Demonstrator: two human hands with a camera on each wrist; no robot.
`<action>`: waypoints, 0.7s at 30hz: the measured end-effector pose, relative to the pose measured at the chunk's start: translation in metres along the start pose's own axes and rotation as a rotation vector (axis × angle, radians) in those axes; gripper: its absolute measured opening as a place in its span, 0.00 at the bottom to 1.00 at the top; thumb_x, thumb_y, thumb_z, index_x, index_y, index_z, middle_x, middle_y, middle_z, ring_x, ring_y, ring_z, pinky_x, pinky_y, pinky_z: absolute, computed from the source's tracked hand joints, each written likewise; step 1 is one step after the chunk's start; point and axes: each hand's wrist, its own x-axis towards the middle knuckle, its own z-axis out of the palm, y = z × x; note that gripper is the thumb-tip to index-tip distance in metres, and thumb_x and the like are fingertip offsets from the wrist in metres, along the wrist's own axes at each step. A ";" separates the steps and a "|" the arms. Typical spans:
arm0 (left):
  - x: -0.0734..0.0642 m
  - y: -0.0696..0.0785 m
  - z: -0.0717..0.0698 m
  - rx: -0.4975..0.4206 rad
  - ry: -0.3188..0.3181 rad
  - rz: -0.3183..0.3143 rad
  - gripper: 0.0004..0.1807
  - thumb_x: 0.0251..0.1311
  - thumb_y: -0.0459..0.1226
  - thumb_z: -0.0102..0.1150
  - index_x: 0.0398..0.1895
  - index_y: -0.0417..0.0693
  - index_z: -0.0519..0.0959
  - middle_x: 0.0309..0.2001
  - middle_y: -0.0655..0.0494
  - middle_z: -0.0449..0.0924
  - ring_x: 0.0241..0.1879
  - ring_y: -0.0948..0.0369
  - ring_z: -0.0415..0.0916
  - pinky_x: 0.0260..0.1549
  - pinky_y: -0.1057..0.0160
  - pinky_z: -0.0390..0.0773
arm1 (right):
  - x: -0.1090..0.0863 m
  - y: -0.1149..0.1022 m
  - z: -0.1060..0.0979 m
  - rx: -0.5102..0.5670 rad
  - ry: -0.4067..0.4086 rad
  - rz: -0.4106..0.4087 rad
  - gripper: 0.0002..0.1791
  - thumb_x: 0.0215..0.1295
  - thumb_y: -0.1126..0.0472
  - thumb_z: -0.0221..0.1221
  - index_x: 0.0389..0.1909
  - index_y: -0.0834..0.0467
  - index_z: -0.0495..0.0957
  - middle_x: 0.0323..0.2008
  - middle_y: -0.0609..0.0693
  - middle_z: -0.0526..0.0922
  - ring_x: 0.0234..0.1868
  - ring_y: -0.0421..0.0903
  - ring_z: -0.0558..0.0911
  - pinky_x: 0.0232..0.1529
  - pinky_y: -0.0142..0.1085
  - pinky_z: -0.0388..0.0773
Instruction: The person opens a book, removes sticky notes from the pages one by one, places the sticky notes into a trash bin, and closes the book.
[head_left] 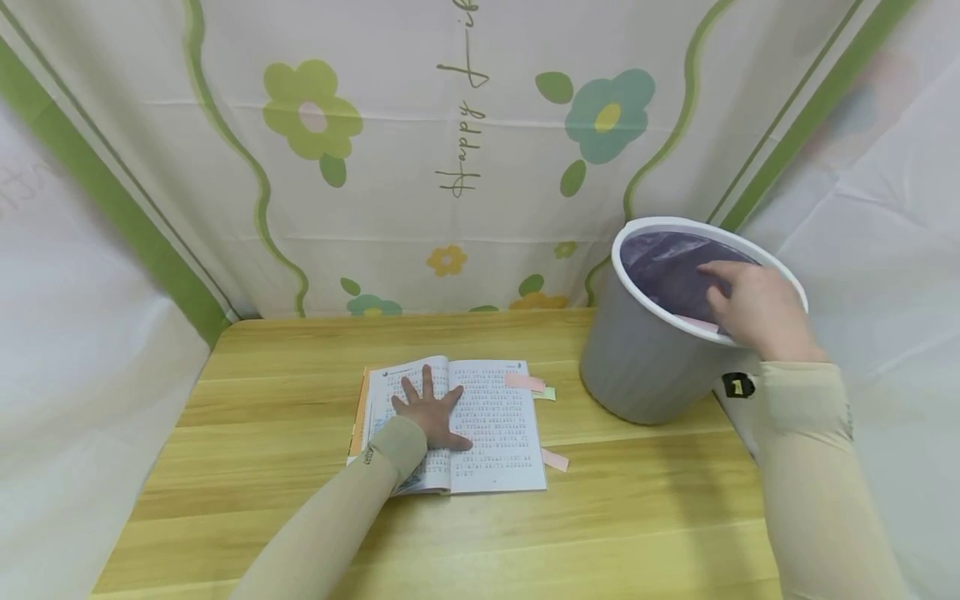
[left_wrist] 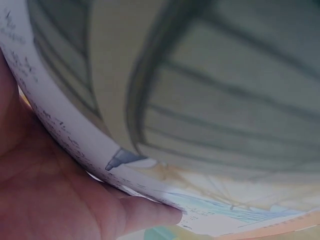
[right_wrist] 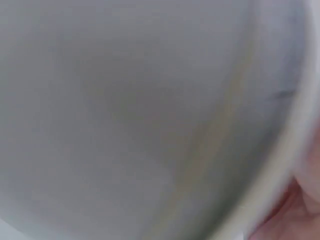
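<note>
An open book (head_left: pixel 495 433) lies on the wooden table, its pages printed with small text. My left hand (head_left: pixel 429 417) rests on it with fingers spread, mostly over the left page and the spine. In the left wrist view, a picture page (left_wrist: pixel 230 100) bulges up beside the palm. My right hand (head_left: pixel 761 304) is over the mouth of a grey trash bin (head_left: pixel 645 358), index finger and thumb apart, nothing visible between them. Just below that hand, a pink sticky strip (head_left: pixel 697 323) shows inside the rim. The right wrist view is mostly blurred bin wall.
Pink tabs (head_left: pixel 525 382) and a green tab (head_left: pixel 549 393) stick out at the book's right edge, with another pink tab (head_left: pixel 556 460) lower down. A dark purple liner (head_left: pixel 667 267) lines the bin. A flowered curtain (head_left: pixel 450 167) stands behind the table (head_left: pixel 247 467).
</note>
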 end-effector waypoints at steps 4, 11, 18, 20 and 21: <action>-0.002 -0.001 -0.001 0.000 0.002 0.004 0.59 0.43 0.72 0.64 0.79 0.69 0.51 0.76 0.33 0.22 0.70 0.24 0.31 0.61 0.24 0.48 | -0.006 -0.022 -0.007 0.025 0.210 -0.083 0.19 0.58 0.69 0.53 0.50 0.62 0.83 0.46 0.62 0.85 0.37 0.67 0.82 0.35 0.59 0.73; -0.005 0.000 -0.003 0.002 -0.005 0.005 0.58 0.44 0.72 0.63 0.79 0.70 0.50 0.76 0.34 0.21 0.70 0.25 0.30 0.62 0.25 0.47 | -0.024 -0.069 -0.006 0.109 0.477 -0.268 0.18 0.58 0.71 0.53 0.47 0.63 0.85 0.46 0.59 0.86 0.45 0.60 0.85 0.41 0.55 0.79; 0.001 -0.002 0.001 0.000 -0.001 0.004 0.59 0.42 0.73 0.63 0.79 0.71 0.50 0.76 0.34 0.20 0.70 0.24 0.29 0.62 0.25 0.46 | -0.048 -0.105 0.024 0.163 0.504 -0.429 0.18 0.57 0.72 0.55 0.47 0.65 0.84 0.46 0.57 0.86 0.46 0.57 0.86 0.42 0.52 0.81; 0.002 -0.002 0.003 0.000 -0.001 0.007 0.60 0.42 0.74 0.63 0.79 0.71 0.50 0.76 0.34 0.20 0.70 0.24 0.29 0.62 0.25 0.46 | -0.053 -0.112 0.036 0.167 0.487 -0.472 0.18 0.57 0.72 0.55 0.48 0.66 0.84 0.47 0.57 0.86 0.46 0.56 0.86 0.42 0.50 0.81; 0.003 -0.002 0.004 0.000 -0.003 0.007 0.60 0.41 0.74 0.62 0.79 0.72 0.50 0.76 0.34 0.19 0.70 0.24 0.28 0.62 0.25 0.46 | -0.055 -0.115 0.042 0.169 0.479 -0.488 0.18 0.57 0.72 0.55 0.48 0.66 0.84 0.47 0.57 0.86 0.46 0.55 0.86 0.41 0.50 0.82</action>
